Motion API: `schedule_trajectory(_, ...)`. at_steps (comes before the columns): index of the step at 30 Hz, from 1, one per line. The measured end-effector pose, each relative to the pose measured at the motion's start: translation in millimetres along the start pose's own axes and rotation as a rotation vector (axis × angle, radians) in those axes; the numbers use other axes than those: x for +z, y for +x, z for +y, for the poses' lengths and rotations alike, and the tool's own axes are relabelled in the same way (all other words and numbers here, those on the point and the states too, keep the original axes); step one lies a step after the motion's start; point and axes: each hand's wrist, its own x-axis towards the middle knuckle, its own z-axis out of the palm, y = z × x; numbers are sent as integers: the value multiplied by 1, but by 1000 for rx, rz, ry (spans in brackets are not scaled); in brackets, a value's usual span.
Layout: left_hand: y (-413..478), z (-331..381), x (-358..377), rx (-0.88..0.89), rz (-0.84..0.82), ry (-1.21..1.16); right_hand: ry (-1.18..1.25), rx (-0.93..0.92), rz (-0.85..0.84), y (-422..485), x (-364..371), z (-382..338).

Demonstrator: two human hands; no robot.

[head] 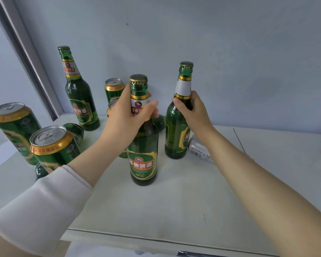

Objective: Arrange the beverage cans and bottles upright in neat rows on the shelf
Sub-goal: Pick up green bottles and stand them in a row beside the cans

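My left hand (pixel 127 117) grips the neck of a green beer bottle (pixel 144 160) standing upright at the middle of the white shelf (pixel 183 201). My right hand (pixel 191 112) grips the shoulder of a second green bottle (pixel 175 134), upright just to the right. A third bottle (pixel 80 101) stands at the back left. Two green cans (pixel 114 89) are stacked behind my left hand. Two more upright cans (pixel 54 145) stand at the left. A silver can (pixel 199 148) lies on its side behind my right forearm.
Another green can (pixel 75 129) lies on its side behind the left cans, and a dark green object (pixel 40 171) lies low at the left edge. The pale blue back wall (pixel 230 62) closes the shelf. A grey upright post (pixel 30 58) stands at the left.
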Motion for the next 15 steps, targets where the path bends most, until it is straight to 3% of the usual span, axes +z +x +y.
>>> schedule_trajectory(6, 1, 2, 10, 10, 102, -74, 21, 10, 42, -12, -10, -11)
schedule_trajectory(15, -5, 23, 46, 78, 42, -140, 81, 17, 198, -69, -83, -29)
